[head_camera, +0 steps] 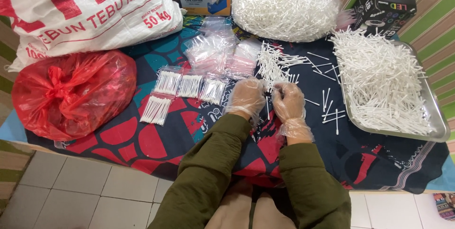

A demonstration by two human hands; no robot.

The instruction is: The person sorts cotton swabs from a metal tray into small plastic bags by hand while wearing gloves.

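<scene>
The left hand (pixel 246 97) and the right hand (pixel 287 101), both in thin clear gloves, meet at the middle of the patterned cloth (pixel 142 139), fingers curled closed around a small bunch of cotton swabs (pixel 271 87) held between them. Just beyond the hands lies a loose heap of swabs (pixel 275 63). Four filled packets (pixel 182 89) sit in a group to the left, near the left hand, with a stack of empty clear bags (pixel 218 51) behind them. Judging by this, only a small share is packed: a metal tray (pixel 438 129) at the right is piled with swabs, and a big plastic bag of swabs (pixel 284 8) at the back looks full. A knotted red bag (pixel 71 94) rests far left.
</scene>
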